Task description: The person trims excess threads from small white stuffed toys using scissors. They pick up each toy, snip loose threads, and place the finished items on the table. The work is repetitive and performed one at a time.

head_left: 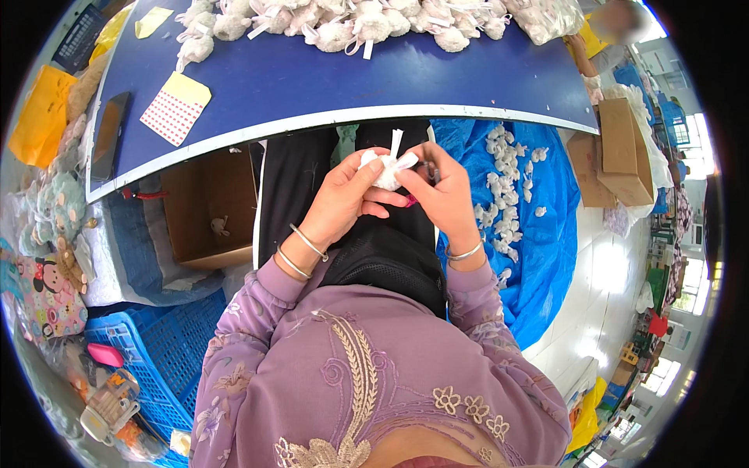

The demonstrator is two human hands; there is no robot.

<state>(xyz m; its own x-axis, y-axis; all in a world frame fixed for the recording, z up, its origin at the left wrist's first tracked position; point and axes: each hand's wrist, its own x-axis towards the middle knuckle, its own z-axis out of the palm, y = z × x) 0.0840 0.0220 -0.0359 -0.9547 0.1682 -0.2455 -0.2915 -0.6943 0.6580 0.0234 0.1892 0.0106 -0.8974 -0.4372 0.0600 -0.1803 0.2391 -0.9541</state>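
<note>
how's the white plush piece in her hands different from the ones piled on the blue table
The plush piece is single, pinched between the left hand and right hand over the lap; the plush pile lies heaped and untouched along the blue table's far edge. Both are small, white, fluffy, with white tags.

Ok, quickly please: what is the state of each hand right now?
Left hand: closed on the small white plush piece.
Right hand: closed on the same plush piece, at its white tag.
</note>
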